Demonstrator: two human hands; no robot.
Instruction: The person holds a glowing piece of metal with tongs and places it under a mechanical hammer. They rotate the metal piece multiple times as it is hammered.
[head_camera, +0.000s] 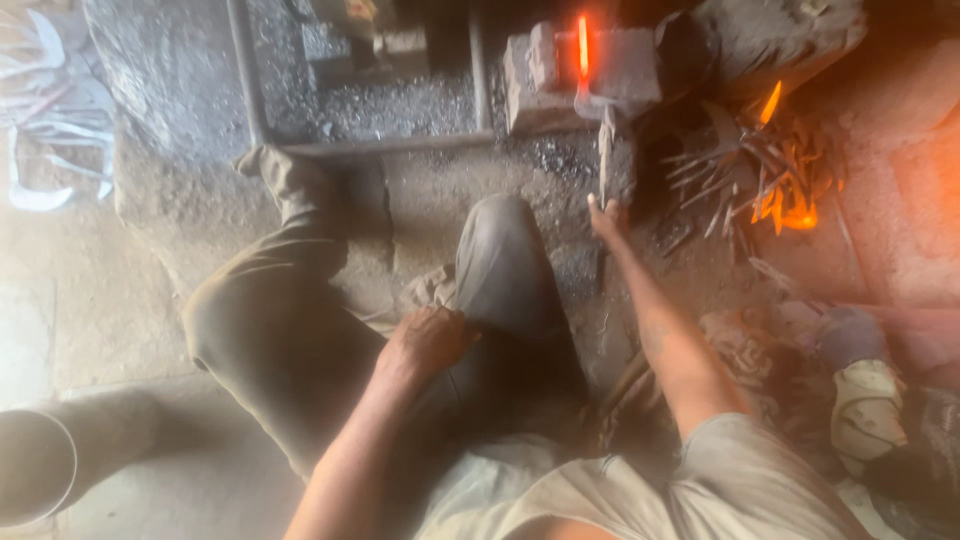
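The right hand (606, 216) is clamped on tongs (604, 150) holding a glowing bar (583, 48) on the stone block's (620, 75) near edge, the left hand (425, 345) rests loosely curled on the knee (505, 260); a slack grip could drop hot metal toward the legs.

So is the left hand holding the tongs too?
No, the left hand rests on the knee; only the right hand grips the tongs.
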